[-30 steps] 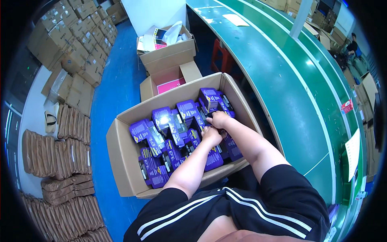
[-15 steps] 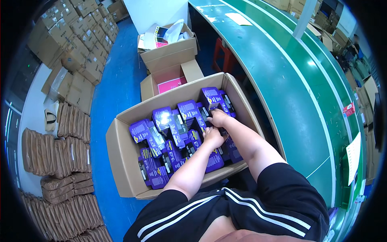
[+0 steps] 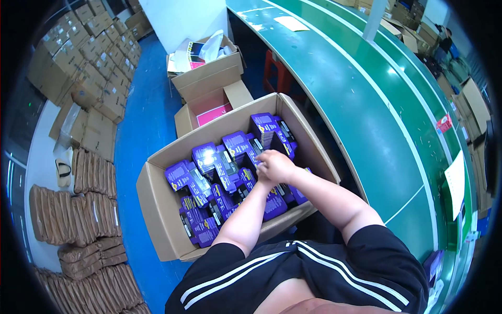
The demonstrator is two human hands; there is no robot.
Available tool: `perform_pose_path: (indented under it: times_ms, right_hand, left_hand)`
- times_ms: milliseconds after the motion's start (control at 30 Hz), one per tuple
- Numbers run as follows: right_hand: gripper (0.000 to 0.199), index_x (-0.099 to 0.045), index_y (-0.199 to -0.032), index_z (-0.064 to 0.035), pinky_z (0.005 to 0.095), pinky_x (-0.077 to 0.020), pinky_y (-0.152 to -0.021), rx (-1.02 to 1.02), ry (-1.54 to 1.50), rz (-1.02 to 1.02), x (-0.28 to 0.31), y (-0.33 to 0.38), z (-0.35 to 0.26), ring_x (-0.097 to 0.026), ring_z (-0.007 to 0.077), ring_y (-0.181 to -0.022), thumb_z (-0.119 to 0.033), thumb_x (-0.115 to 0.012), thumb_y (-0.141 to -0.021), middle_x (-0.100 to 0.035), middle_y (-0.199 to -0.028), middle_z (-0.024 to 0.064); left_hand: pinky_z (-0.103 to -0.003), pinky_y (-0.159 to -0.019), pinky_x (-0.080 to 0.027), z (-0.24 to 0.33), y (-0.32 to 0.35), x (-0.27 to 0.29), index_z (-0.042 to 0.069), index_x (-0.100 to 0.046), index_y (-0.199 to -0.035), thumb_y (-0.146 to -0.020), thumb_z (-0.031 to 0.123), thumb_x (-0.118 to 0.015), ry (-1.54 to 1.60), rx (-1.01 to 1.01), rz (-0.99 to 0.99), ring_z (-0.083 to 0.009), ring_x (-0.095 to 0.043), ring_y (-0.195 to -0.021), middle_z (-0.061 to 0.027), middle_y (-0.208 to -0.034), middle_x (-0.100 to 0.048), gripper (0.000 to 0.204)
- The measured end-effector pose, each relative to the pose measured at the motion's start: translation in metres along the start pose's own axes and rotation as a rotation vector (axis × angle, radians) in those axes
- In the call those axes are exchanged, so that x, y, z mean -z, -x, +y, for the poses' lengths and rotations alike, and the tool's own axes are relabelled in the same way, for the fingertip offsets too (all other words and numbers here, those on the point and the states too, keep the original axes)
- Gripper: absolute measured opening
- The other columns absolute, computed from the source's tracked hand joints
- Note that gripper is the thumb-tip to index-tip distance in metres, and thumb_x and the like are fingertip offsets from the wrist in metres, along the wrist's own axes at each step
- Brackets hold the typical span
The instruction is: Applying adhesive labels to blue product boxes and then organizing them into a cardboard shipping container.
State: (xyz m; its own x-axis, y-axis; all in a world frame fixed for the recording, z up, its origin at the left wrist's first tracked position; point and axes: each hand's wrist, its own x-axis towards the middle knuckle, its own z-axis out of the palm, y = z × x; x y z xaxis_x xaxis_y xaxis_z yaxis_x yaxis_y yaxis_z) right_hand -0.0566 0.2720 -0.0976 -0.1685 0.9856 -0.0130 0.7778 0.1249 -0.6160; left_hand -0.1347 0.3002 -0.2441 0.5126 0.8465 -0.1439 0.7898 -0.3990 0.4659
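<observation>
Both hands meet over the middle of a big open carton (image 3: 157,209) that sits on the blue floor (image 3: 141,131), tight against the person's knees so the reach is short. The right hand (image 3: 280,166) lies on top, knuckles up, fingers curled down among the purple packs (image 3: 209,162); it looks closed on something, though which pack, if any, I cannot tell. The left hand (image 3: 260,180) is tucked under it and mostly hidden, so whether its fingers are clenched or loose I cannot tell either.

The packs fill the carton in rough rows, many tilted on edge and leaning on each other, which is likely why the hands work from above rather than from the side. The flaps are folded outward, keeping the mouth wide.

Just behind the carton stands a smaller box (image 3: 209,110) with a pink sheet inside, and beyond it another box (image 3: 209,68) holding papers and white wrapping. A long green conveyor (image 3: 376,120) curves along the right. To the left, bundles of flat cardboard (image 3: 78,209) lie stacked, with taped boxes (image 3: 89,68) piled further back
</observation>
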Motion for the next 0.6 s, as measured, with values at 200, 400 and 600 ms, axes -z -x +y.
perform_pose_path:
  times_ms: [200, 400, 600]
  right_hand:
    - [0.025, -0.068, -0.111, -0.0014, 0.0391, -0.0536, -0.092, 0.269, -0.02, -0.067, 0.021, 0.102, -0.055, -0.067, 0.0318, -0.103, -0.007, -0.067, -0.087, -0.068, -0.109, 0.0148]
    - [0.026, -0.068, -0.113, -0.0033, 0.039, -0.0535, -0.092, 0.269, 0.01, -0.061, 0.049, 0.186, -0.084, -0.067, 0.0293, -0.1, -0.011, -0.068, -0.088, -0.069, -0.107, 0.0135]
    - [0.025, -0.068, -0.114, -0.0032, 0.0381, -0.0524, -0.096, 0.095, 0.049, 0.02, 0.072, 0.265, -0.094, -0.067, 0.0289, -0.101, -0.012, -0.066, -0.09, -0.07, -0.108, 0.0132]
  left_hand:
    - [-0.053, -0.101, -0.042, 0.012, -0.002, 0.04, -0.001, -0.046, -0.139, -0.082, 0.046, -0.07, 0.228, 0.166, -0.125, -0.0454, -0.054, -0.116, -0.0258, -0.126, -0.059, 0.078]
    - [-0.054, -0.1, -0.043, 0.023, 0.004, 0.05, -0.006, -0.048, -0.133, -0.082, 0.045, -0.069, 0.177, 0.075, -0.142, -0.0455, -0.055, -0.115, -0.026, -0.124, -0.06, 0.075]
    - [-0.053, -0.1, -0.044, 0.013, 0.0, 0.047, -0.004, -0.048, -0.13, -0.082, 0.046, -0.069, 0.167, 0.161, -0.076, -0.0452, -0.056, -0.117, -0.0253, -0.122, -0.061, 0.072]
